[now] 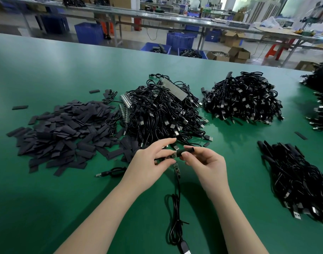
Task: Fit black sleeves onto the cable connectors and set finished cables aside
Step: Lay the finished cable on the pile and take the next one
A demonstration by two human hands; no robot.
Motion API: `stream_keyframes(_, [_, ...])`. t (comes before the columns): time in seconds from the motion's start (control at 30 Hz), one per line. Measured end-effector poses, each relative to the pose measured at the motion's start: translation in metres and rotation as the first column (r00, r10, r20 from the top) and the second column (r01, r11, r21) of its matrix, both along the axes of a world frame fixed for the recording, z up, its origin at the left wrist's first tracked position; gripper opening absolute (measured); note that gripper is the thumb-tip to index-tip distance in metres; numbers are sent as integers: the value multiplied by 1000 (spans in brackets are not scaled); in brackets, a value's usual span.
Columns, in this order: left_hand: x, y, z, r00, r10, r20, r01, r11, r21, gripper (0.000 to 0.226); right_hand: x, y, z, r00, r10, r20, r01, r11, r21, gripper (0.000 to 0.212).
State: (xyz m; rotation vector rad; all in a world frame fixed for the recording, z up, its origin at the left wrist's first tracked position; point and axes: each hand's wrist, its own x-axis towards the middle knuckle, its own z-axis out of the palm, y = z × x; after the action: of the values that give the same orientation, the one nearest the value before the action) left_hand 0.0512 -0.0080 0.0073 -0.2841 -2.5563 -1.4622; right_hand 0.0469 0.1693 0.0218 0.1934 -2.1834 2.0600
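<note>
My right hand [207,166] pinches a black sleeve [186,151] between thumb and fingers. My left hand [149,165] pinches a small connector board [171,157] whose end meets the sleeve's open mouth. A second small board [176,168] hangs below my hands on a black cable [176,208], which runs toward me and ends in a USB plug [184,248] at the bottom edge. A pile of flat black sleeves [63,134] lies to the left on the green table [47,198].
A heap of black USB cables [164,110] sits just beyond my hands, and another heap [243,99] lies farther right. A bundle of sleeved cables [300,182] lies at the right. One coiled cable [111,172] rests left of my left wrist. More cable piles [320,99] sit at the right edge.
</note>
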Motion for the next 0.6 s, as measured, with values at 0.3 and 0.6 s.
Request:
stream_keyframes(0.3, [0, 1, -1, 1000, -3, -1, 3, 1000, -2, 55, 1, 2, 1, 998, -16, -68, 17, 1000, 23, 34])
stream_keyframes(0.6, [-1, 1, -5, 1000, -8, -9, 8, 1000, -13, 54, -1, 4, 0, 994, 85, 62, -81, 994, -71, 27])
